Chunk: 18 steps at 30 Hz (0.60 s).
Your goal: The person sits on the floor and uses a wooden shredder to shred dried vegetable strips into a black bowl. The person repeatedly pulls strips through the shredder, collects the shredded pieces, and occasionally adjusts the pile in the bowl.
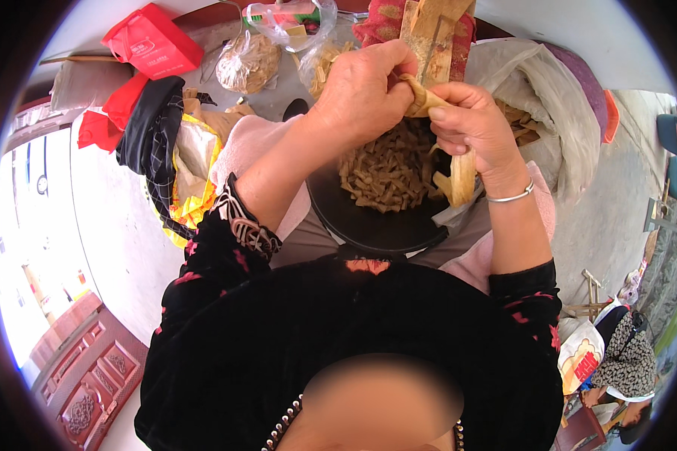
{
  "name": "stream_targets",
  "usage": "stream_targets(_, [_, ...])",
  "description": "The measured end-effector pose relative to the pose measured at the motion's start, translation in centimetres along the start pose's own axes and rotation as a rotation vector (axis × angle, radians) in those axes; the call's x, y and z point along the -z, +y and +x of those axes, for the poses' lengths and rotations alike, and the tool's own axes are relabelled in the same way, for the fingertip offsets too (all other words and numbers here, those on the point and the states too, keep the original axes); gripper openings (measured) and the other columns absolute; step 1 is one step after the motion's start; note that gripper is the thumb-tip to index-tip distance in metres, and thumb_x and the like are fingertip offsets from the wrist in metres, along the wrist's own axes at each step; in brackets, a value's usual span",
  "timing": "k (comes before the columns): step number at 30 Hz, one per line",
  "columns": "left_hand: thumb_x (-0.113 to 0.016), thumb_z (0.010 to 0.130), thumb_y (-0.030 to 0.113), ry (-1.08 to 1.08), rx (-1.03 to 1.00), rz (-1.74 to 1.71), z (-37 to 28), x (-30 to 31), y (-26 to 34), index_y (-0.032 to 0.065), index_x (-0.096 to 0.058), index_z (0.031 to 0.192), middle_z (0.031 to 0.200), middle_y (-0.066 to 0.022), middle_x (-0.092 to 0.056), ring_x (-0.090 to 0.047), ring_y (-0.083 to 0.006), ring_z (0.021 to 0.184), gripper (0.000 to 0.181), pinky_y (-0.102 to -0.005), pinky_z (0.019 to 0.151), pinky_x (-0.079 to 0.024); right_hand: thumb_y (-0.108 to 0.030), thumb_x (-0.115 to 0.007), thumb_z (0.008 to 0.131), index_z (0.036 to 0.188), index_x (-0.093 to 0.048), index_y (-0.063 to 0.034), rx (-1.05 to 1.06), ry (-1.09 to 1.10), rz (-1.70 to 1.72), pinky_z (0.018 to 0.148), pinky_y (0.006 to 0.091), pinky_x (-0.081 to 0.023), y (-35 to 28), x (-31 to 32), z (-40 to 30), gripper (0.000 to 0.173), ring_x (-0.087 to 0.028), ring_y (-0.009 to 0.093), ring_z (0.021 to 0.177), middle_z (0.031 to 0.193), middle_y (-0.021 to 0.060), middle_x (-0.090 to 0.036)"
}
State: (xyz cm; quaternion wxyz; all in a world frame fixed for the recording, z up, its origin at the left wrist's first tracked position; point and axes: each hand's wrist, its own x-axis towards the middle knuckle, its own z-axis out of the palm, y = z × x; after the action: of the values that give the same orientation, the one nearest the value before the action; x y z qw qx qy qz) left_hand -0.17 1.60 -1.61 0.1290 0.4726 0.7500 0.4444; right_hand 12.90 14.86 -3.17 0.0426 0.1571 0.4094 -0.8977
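Observation:
My left hand [366,93] pinches one end of a pale yellow, dried leaf-like strip [426,100]. My right hand [474,127] grips the same strip close by, and part of it seems rolled or folded between them. Another length of similar pale material [463,177] hangs below the right fingers; whether it is the same piece I cannot tell. Below both hands, on my lap, a wide black basin [366,234] holds a heap of short brown pieces [389,169]. A wooden board [435,48] stands just beyond my hands, against a red patterned cloth [378,20].
Clear plastic bags of dried strips [248,65] lie ahead on the left. A large translucent sack [570,107] with more strips stands at right. Left are a red bag [155,45] and a yellow-edged sack [194,158]. Another person [626,349] sits at lower right.

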Motion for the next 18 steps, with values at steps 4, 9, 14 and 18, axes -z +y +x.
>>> stream_targets(4, [-0.058, 0.071, -0.002, -0.023, 0.118, 0.019, 0.0, 1.1, 1.0, 0.0002, -0.057, 0.082, 0.066, -0.0066, -0.057, -0.054, -0.0122, 0.06, 0.011, -0.0254, 0.056, -0.044, -0.007, -0.06, 0.083, 0.102, -0.059, 0.0003, -0.021, -0.259, 0.284, 0.038, 0.0152, -0.025, 0.1, 0.7, 0.0, 0.02, -0.029, 0.001, 0.044, 0.056, -0.0067, -0.034])
stream_targets(9, [-0.065, 0.073, 0.005, -0.108, -0.115, -0.087, 0.2, 1.1, 0.0, -0.0004, -0.056, 0.073, 0.059, -0.0052, -0.052, -0.048, -0.0094, 0.055, 0.011, -0.0237, 0.052, -0.041, -0.013, -0.058, 0.087, 0.103, -0.058, -0.002, 0.09, -0.066, 0.1, 0.037, 0.0152, -0.025, 0.7, 0.0, 0.0, 0.02, -0.027, 0.001, 0.043, 0.055, -0.0067, -0.033])
stream_targets(14, [-0.065, 0.079, 0.015, -0.311, -0.112, -0.076, 0.4, 1.9, -0.5, -0.0004, -0.051, 0.066, 0.052, -0.0017, -0.046, -0.044, -0.0088, 0.047, 0.025, -0.0225, 0.044, -0.034, -0.014, -0.055, 0.089, 0.094, -0.057, -0.0028, 0.061, -0.074, 0.006, 0.038, 0.0158, -0.025, 0.7, -0.2, 0.1, 0.012, -0.028, 0.001, 0.044, 0.057, -0.0066, -0.038])
stream_targets(18, [-0.058, 0.086, 0.021, -0.522, 0.23, -0.669, 0.4, 1.9, 0.7, 0.0056, -0.051, 0.06, 0.046, 0.0032, -0.042, -0.041, -0.0076, 0.037, 0.031, -0.0185, 0.037, -0.029, -0.014, -0.054, 0.088, 0.089, -0.056, -0.0005, 0.214, 0.153, -0.004, 0.038, 0.0168, -0.025, -0.1, -1.6, -0.3, 0.013, -0.029, 0.0, 0.043, 0.058, -0.0054, -0.041])
